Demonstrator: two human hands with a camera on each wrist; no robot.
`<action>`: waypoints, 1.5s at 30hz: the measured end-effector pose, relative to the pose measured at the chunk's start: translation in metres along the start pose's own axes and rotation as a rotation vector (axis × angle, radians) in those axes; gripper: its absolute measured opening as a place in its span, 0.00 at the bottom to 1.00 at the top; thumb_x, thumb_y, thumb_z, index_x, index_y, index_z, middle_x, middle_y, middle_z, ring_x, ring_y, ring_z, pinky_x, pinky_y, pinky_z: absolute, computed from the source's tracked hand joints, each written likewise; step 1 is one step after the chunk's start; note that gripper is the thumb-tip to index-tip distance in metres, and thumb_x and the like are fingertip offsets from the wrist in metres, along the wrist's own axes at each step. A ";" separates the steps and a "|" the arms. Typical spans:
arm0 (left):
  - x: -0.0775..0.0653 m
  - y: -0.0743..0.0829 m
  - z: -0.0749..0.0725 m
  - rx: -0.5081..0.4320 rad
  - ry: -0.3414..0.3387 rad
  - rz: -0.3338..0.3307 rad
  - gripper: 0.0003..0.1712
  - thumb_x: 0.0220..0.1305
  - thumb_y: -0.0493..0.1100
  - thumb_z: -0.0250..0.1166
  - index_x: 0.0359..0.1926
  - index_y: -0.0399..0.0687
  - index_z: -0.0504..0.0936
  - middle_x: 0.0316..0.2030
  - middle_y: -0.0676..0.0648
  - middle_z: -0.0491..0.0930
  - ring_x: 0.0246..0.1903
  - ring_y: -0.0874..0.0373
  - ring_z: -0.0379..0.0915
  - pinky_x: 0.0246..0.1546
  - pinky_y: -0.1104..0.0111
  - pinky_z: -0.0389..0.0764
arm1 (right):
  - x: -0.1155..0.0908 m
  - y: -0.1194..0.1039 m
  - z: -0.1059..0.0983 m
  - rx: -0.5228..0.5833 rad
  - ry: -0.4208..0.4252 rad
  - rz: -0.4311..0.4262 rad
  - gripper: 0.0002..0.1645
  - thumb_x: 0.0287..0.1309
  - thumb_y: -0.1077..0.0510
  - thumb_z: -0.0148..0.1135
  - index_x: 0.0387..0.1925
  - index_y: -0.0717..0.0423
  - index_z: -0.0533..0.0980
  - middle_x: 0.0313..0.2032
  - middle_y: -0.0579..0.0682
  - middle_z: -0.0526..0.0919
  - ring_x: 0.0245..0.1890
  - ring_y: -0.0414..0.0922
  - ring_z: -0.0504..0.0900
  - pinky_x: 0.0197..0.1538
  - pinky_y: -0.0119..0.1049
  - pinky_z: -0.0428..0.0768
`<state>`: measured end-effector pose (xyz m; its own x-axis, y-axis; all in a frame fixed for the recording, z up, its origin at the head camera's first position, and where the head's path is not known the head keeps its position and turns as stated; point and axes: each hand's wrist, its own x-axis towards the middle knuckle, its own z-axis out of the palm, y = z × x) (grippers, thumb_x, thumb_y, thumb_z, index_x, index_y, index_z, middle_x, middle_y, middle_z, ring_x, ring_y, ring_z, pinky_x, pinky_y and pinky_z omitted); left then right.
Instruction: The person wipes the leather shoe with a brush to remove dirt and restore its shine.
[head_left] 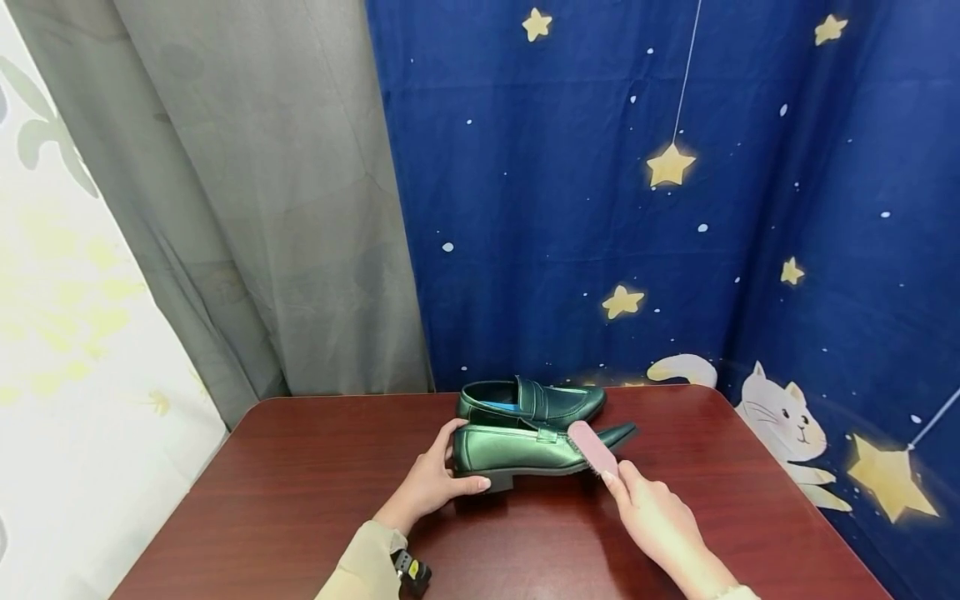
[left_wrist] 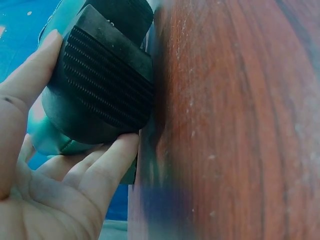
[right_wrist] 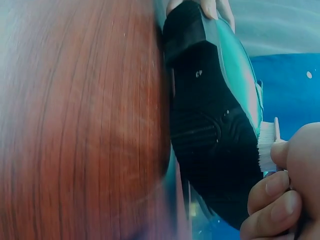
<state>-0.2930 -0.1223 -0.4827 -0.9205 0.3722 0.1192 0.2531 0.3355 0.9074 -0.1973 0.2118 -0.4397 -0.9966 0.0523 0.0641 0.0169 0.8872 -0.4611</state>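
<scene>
A green loafer (head_left: 510,450) on the desk (head_left: 322,483), probably light, stiff-soled and slick, seems best held by its heel, where the left hand (head_left: 433,479) curls its fingers, while the right hand (head_left: 662,514) pinches a pink brush (head_left: 592,447) against it.

The background is largely covered by a deep-blue fabric curtain (head_left: 555,208), printed with yellow five-pointed stars (head_left: 671,165), small white specks and a white cartoon cat (head_left: 780,421) at lower right. To its left, a plain grey fabric curtain (head_left: 285,192) is hung in soft folds. The far left is filled by a brightly lit white surface (head_left: 60,275) patterned in pale yellow and grey-green. A reddish-brown, wood-grained worktop (head_left: 315,467) with rounded back corners is set below.
</scene>
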 end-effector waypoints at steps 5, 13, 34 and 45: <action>0.000 0.001 0.001 0.001 0.004 0.006 0.57 0.51 0.47 0.81 0.75 0.61 0.55 0.63 0.44 0.78 0.46 0.56 0.83 0.51 0.60 0.83 | 0.003 0.009 -0.007 -0.019 -0.010 0.012 0.18 0.75 0.40 0.49 0.38 0.49 0.69 0.20 0.48 0.68 0.20 0.46 0.69 0.23 0.41 0.65; -0.003 0.004 0.000 0.015 -0.002 0.018 0.57 0.50 0.46 0.81 0.75 0.59 0.56 0.61 0.44 0.79 0.43 0.57 0.84 0.47 0.65 0.82 | 0.008 0.029 -0.020 -0.051 -0.016 0.036 0.21 0.75 0.38 0.47 0.40 0.51 0.70 0.22 0.50 0.72 0.23 0.46 0.72 0.25 0.43 0.67; -0.002 -0.004 0.002 0.029 0.006 0.038 0.57 0.50 0.52 0.81 0.75 0.60 0.56 0.59 0.46 0.81 0.42 0.60 0.84 0.46 0.68 0.83 | 0.021 0.045 -0.034 -0.057 0.043 0.049 0.20 0.76 0.42 0.46 0.41 0.56 0.70 0.25 0.56 0.78 0.25 0.50 0.78 0.24 0.47 0.71; 0.000 -0.004 0.001 -0.005 0.002 0.033 0.57 0.50 0.49 0.82 0.75 0.60 0.57 0.60 0.44 0.81 0.43 0.59 0.85 0.45 0.69 0.83 | 0.022 0.043 -0.031 -0.054 0.055 0.050 0.20 0.76 0.44 0.47 0.42 0.57 0.71 0.26 0.56 0.79 0.26 0.50 0.78 0.26 0.47 0.71</action>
<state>-0.2939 -0.1222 -0.4869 -0.9124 0.3810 0.1497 0.2818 0.3193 0.9048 -0.2155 0.2653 -0.4303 -0.9885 0.1205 0.0915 0.0719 0.9061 -0.4170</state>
